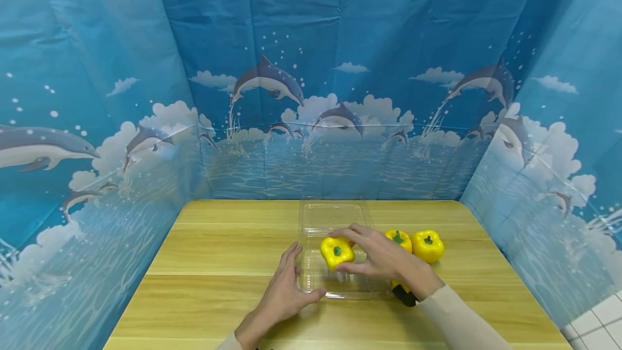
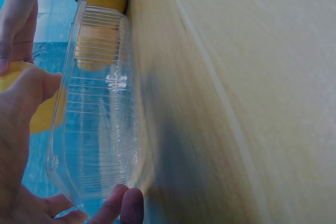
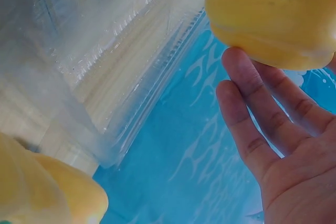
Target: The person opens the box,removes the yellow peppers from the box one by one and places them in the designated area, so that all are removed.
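Note:
My right hand [image 1: 376, 253] pinches a yellow bell pepper [image 1: 337, 253] between thumb and fingers, its green stem toward the head camera. In the right wrist view the held pepper [image 3: 273, 19] is at the top right, beside several fingers [image 3: 252, 93]. Beneath it is a clear plastic clamshell box [image 1: 311, 285], its lid [image 1: 332, 214] lying back toward the curtain. My left hand [image 1: 286, 288] rests at the box's left front corner. In the left wrist view its fingertips [image 2: 131, 203] are by the end of the ribbed box wall [image 2: 105, 124].
Right of the box stand two yellow bell peppers, one nearer the box [image 1: 396, 237] and one farther right [image 1: 428, 246]. Another yellow piece [image 1: 401, 285] is mostly hidden under my right wrist. A dolphin-print curtain [image 1: 330, 166] surrounds the wooden table [image 1: 223, 253] on three sides.

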The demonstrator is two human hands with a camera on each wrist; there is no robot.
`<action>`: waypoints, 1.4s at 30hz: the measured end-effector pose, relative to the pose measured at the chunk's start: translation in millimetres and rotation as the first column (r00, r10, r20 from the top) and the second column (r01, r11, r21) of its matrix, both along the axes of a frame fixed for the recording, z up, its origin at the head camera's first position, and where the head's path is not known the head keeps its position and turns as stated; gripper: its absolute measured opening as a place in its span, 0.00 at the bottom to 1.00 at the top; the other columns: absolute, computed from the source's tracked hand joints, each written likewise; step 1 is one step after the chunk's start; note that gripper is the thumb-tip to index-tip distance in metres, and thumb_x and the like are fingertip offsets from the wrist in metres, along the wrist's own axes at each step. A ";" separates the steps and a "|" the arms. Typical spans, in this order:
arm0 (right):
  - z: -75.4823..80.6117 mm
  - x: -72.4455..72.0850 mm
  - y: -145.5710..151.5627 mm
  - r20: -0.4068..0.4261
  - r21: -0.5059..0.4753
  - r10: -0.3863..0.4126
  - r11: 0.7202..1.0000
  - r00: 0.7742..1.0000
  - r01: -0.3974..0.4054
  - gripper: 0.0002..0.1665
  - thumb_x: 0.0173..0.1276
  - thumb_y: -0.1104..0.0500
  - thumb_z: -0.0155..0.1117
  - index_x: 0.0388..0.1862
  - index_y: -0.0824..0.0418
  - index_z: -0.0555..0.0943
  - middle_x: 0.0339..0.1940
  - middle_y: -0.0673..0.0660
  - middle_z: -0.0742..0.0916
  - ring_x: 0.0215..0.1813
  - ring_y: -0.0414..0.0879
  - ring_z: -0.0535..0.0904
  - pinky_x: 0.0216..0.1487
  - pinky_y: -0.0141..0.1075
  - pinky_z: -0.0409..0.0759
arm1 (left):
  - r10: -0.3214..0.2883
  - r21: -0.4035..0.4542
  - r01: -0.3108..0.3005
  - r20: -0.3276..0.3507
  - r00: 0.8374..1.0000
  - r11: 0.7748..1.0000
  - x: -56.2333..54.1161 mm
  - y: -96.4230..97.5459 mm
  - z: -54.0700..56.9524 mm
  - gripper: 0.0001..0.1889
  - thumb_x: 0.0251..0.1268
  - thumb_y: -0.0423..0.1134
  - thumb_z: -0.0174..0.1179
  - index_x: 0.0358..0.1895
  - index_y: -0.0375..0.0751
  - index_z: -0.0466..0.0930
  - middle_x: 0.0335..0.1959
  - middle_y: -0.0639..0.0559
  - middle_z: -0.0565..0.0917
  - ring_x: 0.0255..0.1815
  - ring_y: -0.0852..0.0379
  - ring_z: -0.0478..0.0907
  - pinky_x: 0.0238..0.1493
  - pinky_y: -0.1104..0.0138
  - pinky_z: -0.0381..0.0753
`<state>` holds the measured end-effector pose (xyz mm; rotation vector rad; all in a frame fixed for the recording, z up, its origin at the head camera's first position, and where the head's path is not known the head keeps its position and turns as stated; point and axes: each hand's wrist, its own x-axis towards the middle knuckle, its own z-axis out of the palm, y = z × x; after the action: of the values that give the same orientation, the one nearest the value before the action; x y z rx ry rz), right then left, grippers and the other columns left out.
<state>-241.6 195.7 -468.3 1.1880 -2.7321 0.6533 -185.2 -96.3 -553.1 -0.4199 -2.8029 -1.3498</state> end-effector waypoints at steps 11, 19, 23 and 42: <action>-3.7 1.7 11.7 -0.035 -0.051 -0.017 0.999 0.999 0.015 0.42 0.80 0.32 0.78 0.86 0.42 0.78 0.72 0.51 0.90 0.56 0.41 0.90 0.55 0.49 0.96 | -0.001 0.012 0.001 0.014 1.000 1.000 -0.1 0.7 -0.3 0.66 0.63 0.61 0.85 0.95 0.34 0.56 0.99 0.38 0.53 0.70 0.39 0.87 0.67 0.41 0.93; -3.2 5.9 21.3 -0.003 -0.072 -0.054 0.996 0.999 0.054 0.41 0.80 0.32 0.78 0.87 0.35 0.77 0.70 0.44 0.90 0.56 0.36 0.86 0.56 0.41 0.92 | 0.005 0.004 -0.005 0.009 1.000 1.000 -0.2 1.0 -1.3 0.66 0.62 0.61 0.85 0.94 0.34 0.57 0.99 0.39 0.54 0.68 0.42 0.87 0.65 0.46 0.92; -2.5 7.7 25.4 0.005 -0.088 -0.073 0.993 0.997 0.073 0.41 0.80 0.33 0.78 0.87 0.35 0.77 0.71 0.46 0.90 0.57 0.36 0.87 0.56 0.42 0.93 | 0.006 0.004 -0.007 0.003 1.000 1.000 -0.3 0.6 -1.5 0.66 0.63 0.61 0.85 0.94 0.34 0.57 0.99 0.39 0.54 0.69 0.42 0.87 0.65 0.46 0.92; 2.2 11.9 46.1 -0.050 -0.144 -0.106 0.985 0.993 0.098 0.39 0.80 0.43 0.82 0.85 0.44 0.79 0.75 0.51 0.91 0.56 0.40 0.91 0.56 0.39 0.95 | 0.004 0.010 -0.004 0.002 1.000 1.000 2.9 0.5 -1.2 0.65 0.64 0.61 0.84 0.94 0.33 0.56 0.99 0.38 0.53 0.69 0.41 0.87 0.59 0.50 0.92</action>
<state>-229.7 241.8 -466.1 1.0123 -2.6297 0.7730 -182.3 -95.8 -554.3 -0.4126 -2.7953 -1.3636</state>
